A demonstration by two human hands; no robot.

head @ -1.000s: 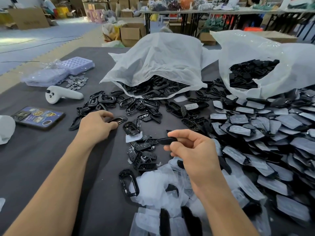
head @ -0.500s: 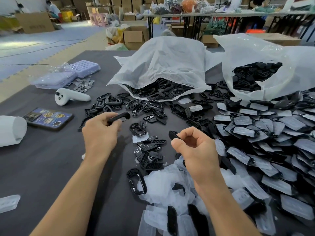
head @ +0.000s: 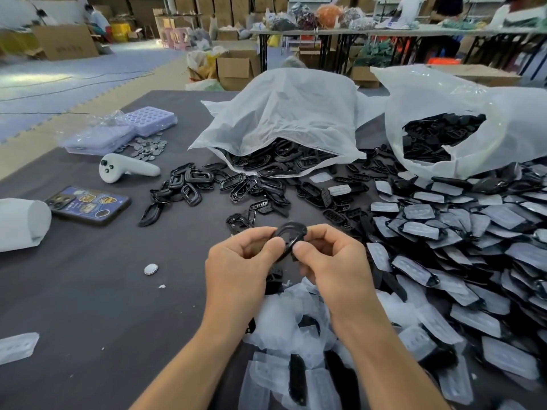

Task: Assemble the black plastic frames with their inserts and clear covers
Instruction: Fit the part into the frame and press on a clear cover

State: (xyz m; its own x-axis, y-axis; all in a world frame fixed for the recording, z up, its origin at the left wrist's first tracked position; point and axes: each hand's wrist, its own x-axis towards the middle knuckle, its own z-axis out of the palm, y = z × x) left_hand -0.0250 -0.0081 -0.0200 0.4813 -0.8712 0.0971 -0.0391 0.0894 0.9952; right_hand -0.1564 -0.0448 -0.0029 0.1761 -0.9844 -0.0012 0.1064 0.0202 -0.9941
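Observation:
My left hand [head: 242,261] and my right hand [head: 331,261] meet in the middle above the dark table, both pinching one black plastic frame [head: 291,232]. The insert that the right hand carried is hidden behind the fingers. Loose black frames [head: 195,184] lie scattered beyond the hands. Clear covers [head: 284,321] are heaped just below my wrists. A large pile of finished pieces [head: 450,247] spreads over the right side.
Two white plastic bags [head: 284,113] [head: 444,99] of black parts stand at the back. On the left lie a white controller [head: 127,170], a phone [head: 88,205], a white roll [head: 20,223], purple trays [head: 118,131] and small metal discs [head: 148,147].
My left hand lifted a black frame from the table and brought it right. My right hand carried its black part left, and both hands now meet on the frame.

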